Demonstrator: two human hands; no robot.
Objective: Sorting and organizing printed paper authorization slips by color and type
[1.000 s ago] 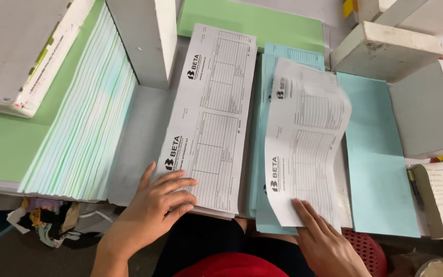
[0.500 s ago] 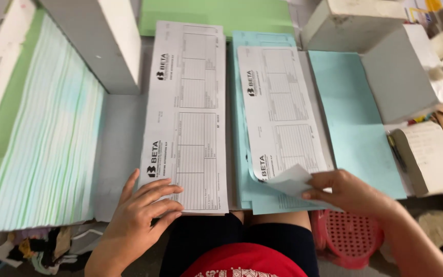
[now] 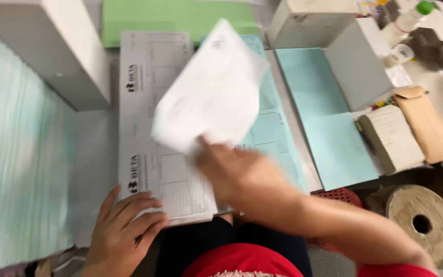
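Observation:
My right hand [image 3: 242, 174] grips a white printed sheet [image 3: 208, 92] by its near edge and holds it up, blurred, above the two paper stacks in front of me. My left hand [image 3: 124, 231] lies flat with fingers spread on the near left corner of the white form stack [image 3: 144, 128]. Beside it on the right is a light blue form stack [image 3: 270, 128], partly hidden by the lifted sheet and my right hand.
A tall pile of pale green and white sheets [image 3: 21, 169] fills the left. Grey blocks [image 3: 62, 56] stand at the back left and right [image 3: 357, 66]. Blue sheets [image 3: 329, 133], a green sheet [image 3: 175, 15], a brown envelope [image 3: 426, 123], a notepad block [image 3: 390, 136], a round disc [image 3: 421, 223], bottles [image 3: 406, 20].
My right hand has lifted the white sheet off the blue stack and swung it left and up over the white stack. My left hand stays pressed on the white stack's corner.

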